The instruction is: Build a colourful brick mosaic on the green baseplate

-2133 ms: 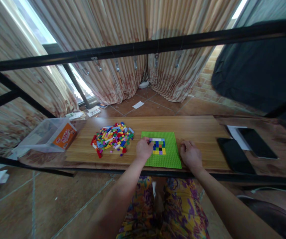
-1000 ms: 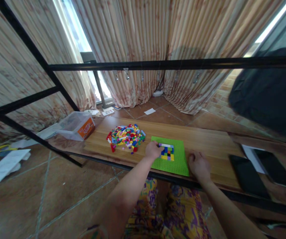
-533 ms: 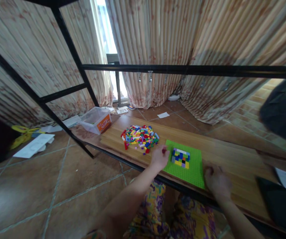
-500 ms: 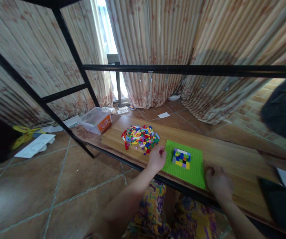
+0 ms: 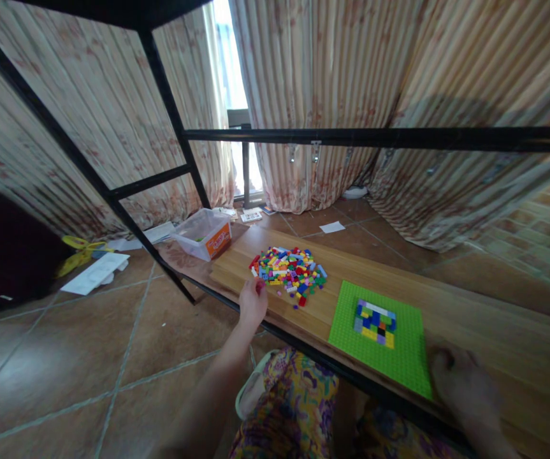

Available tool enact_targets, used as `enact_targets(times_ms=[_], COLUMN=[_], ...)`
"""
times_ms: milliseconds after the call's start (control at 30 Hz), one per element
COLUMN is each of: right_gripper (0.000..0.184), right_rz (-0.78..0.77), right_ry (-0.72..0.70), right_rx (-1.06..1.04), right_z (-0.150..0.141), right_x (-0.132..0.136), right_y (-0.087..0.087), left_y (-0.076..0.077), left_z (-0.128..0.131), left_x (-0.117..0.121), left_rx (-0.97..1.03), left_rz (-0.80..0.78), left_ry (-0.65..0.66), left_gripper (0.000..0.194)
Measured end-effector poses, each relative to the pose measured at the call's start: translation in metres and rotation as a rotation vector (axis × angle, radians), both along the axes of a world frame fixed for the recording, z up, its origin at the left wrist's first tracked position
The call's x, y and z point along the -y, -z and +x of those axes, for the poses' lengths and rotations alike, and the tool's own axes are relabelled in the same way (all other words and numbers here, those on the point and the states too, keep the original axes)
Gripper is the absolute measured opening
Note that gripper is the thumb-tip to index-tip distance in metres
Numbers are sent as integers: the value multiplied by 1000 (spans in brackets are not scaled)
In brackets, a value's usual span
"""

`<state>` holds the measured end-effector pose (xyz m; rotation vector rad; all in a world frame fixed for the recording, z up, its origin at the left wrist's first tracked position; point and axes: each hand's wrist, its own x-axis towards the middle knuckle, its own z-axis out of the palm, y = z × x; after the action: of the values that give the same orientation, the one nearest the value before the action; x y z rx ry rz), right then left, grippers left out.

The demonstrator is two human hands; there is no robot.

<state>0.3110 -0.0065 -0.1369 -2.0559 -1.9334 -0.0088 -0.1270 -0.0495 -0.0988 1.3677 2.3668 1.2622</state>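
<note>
A green baseplate (image 5: 399, 357) lies on the wooden board (image 5: 332, 299), with a small patch of coloured bricks (image 5: 375, 315) pressed onto it. To its left sits a loose heap of coloured bricks (image 5: 289, 271). My left hand (image 5: 253, 301) hovers at the board's near-left edge beside the heap, fingers pinched on a small red brick (image 5: 259, 287). My right hand (image 5: 466, 382) rests curled on the board right of the baseplate; it is blurred.
A clear plastic box (image 5: 202, 233) with an orange label stands at the table's left end. Black metal frame bars (image 5: 351, 136) cross in front of the curtains. Papers (image 5: 97, 271) lie on the tiled floor to the left.
My left hand has left the baseplate and moved left to the heap's near edge, a red brick now in its fingers. The view has swung left. My right hand stays beside the baseplate.
</note>
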Motion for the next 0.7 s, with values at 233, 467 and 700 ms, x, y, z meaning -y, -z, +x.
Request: enact_targets(times_ms=[233,467,700], right_gripper=[38,38,36], right_rz=[7,23,5], right_ry=[13,25,56], right_rx=[50,79,89], right_z=[3,-2,-4], right_x=[-1,3,4], right_y=[3,-2,-3], left_y=[-16,-14,-11], left_z=[-24,-20,-10], left_x=[-47,-86,-97], left_rx=[-182,-318,-377], left_rz=[-112,-184,-183], left_ry=[67,206,262], left_gripper=[30,24,27])
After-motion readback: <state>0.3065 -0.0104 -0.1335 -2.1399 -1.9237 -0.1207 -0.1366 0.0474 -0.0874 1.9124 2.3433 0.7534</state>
